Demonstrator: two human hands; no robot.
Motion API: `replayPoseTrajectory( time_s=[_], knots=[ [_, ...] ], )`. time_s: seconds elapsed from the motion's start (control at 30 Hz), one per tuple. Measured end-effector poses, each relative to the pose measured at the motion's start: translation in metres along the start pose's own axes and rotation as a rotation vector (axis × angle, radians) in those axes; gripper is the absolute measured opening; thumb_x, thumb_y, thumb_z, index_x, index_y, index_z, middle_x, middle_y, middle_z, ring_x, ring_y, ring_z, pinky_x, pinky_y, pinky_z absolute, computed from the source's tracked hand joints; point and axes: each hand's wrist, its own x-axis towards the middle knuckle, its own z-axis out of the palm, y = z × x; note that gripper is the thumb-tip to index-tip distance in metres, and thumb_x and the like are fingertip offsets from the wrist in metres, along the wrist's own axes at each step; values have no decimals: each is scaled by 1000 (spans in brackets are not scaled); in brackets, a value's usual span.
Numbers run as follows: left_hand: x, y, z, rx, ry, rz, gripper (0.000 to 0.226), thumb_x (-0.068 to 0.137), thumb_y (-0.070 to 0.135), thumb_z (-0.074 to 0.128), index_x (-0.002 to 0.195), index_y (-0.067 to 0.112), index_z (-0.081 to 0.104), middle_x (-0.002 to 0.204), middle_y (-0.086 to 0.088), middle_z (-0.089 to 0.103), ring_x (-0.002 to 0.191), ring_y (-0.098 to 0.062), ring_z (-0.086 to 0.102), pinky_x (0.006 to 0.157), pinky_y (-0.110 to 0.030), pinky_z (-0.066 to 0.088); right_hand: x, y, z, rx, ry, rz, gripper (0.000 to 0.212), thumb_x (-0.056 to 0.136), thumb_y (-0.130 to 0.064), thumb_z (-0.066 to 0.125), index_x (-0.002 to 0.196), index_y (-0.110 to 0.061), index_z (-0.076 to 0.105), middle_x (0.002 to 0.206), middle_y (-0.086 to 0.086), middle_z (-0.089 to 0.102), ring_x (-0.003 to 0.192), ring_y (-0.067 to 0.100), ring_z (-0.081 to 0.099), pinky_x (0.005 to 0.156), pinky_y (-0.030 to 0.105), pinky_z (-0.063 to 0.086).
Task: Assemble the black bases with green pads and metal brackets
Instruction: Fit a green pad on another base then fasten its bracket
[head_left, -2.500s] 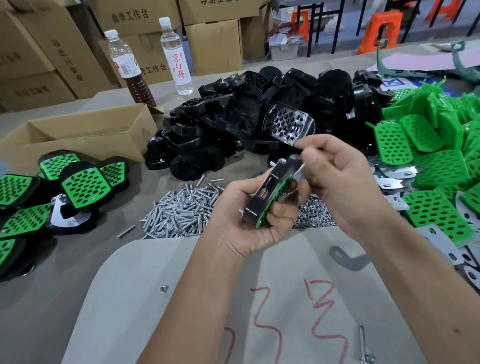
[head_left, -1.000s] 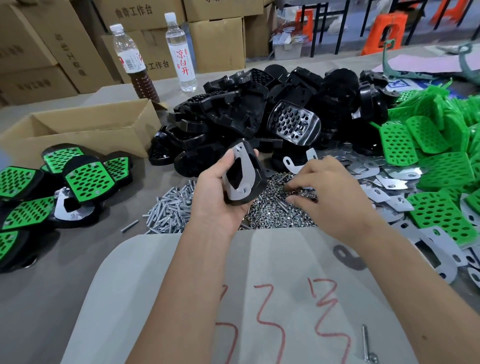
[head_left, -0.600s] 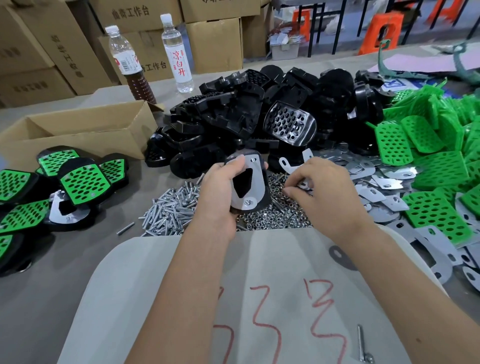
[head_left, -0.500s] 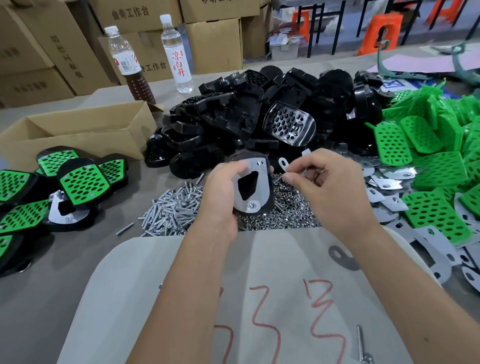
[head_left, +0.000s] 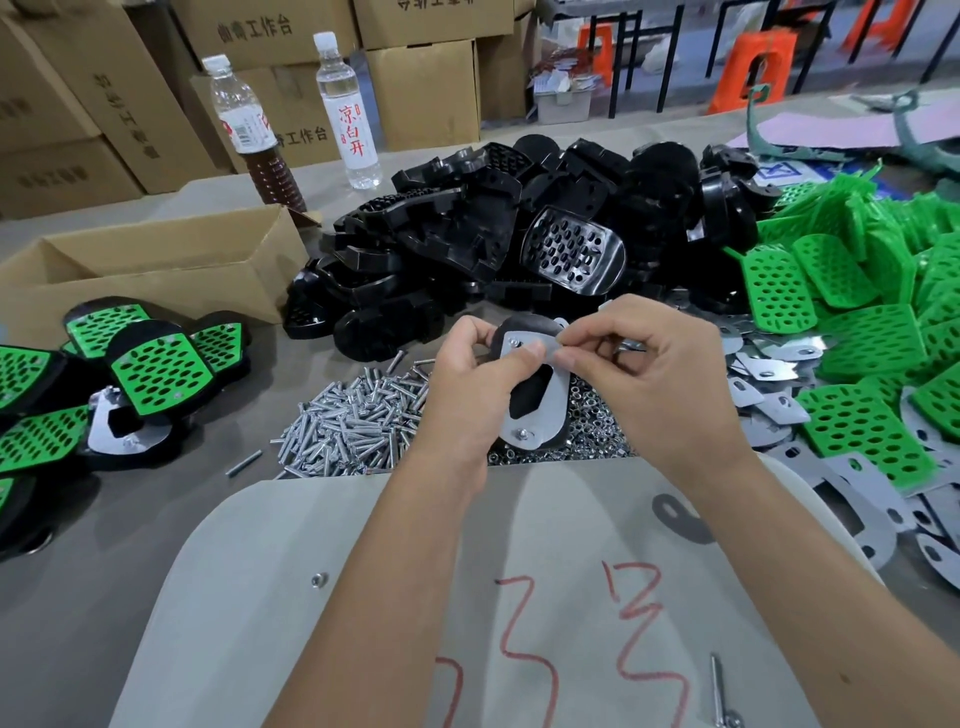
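Two plastic bottles (head_left: 291, 124) are standing at the back left while a person's left hand (head_left: 467, 395) is gripping one black base with silver metal bracket (head_left: 530, 387) above the loose nuts (head_left: 587, 426); right hand (head_left: 660, 379) is pinching at the bracket's top screw (head_left: 513, 341), apparently with a nut too small to confirm, and could be risking dropping or cross-threading it

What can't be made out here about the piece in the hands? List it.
All in the head view:
- Whether the right hand pinches a nut: its own fingertips hide it.
- The green pad side of the black base: turned away, behind the metal bracket.
- The left hand grip on the base's far edge: covered by its own fingers.
- Whether the lower bolt carries a nut: too small.
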Motion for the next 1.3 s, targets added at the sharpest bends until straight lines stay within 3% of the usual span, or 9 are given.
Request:
replayPoseTrajectory(
  time_s=[0.33,0.53,0.7,0.9,1.0,1.07,1.17,1.23,1.3],
  knots=[
    [-2,-2,4,70,7,32,14,98,14,71,93,17,58,89,-7,71,74,-16,66,58,-22,52,5,5,-10,10,-121,-14,14,87,-2,82,91,-16,82,86,-3,67,78,24,63,65,31,54],
    [-2,-4,4,93,36,42,15,97,14,71,101,9,58,102,-22,73,81,-22,65,74,-38,52,2,7,-11,6,-98,34,12,88,-5,82,91,-17,80,83,-4,69,77,21,64,66,39,57],
    [-1,-5,8,87,28,79,18,97,16,72,101,7,58,87,-4,68,79,-18,64,72,-35,52,2,5,-8,29,-6,57,14,85,-12,86,86,-18,73,75,-8,65,68,10,59,60,26,52],
    [-1,-6,7,16,90,43,17,96,18,74,99,12,59,89,-4,70,78,-18,66,69,-34,52,-2,-1,-4,137,-26,67,5,91,-13,81,90,-8,80,88,8,64,64,19,60,47,31,52],
    [2,-4,4,-29,146,38,15,97,17,73,99,14,58,89,-5,71,77,-19,67,66,-35,53,-4,1,-4,93,60,25,52,100,-31,67,66,7,56,68,17,52,53,32,49,50,36,40],
    [3,-4,3,-35,147,43,15,97,17,73,98,15,58,91,-7,71,79,-21,67,67,-39,54,-5,-3,-4,102,72,31,51,103,-35,58,73,5,56,61,12,49,53,31,42,53,37,34],
    [3,-6,4,-30,138,49,15,96,17,73,95,16,58,90,-7,71,79,-21,67,68,-38,53,-5,-5,0,108,10,69,33,105,-35,55,105,-10,77,66,-13,52,58,6,42,60,21,36],
    [4,-7,4,-40,149,39,15,96,15,73,93,16,59,91,-8,71,79,-22,67,71,-40,52,-5,-8,2,113,33,65,42,106,-34,53,84,-6,75,65,-5,48,58,10,40,60,27,34],
    [5,-7,3,-56,169,18,15,96,14,73,93,16,58,91,-8,71,79,-24,68,71,-43,53,-5,-10,-2,119,162,41,59,109,-30,46,59,0,49,58,8,38,53,18,33,55,38,28]
  ],
)
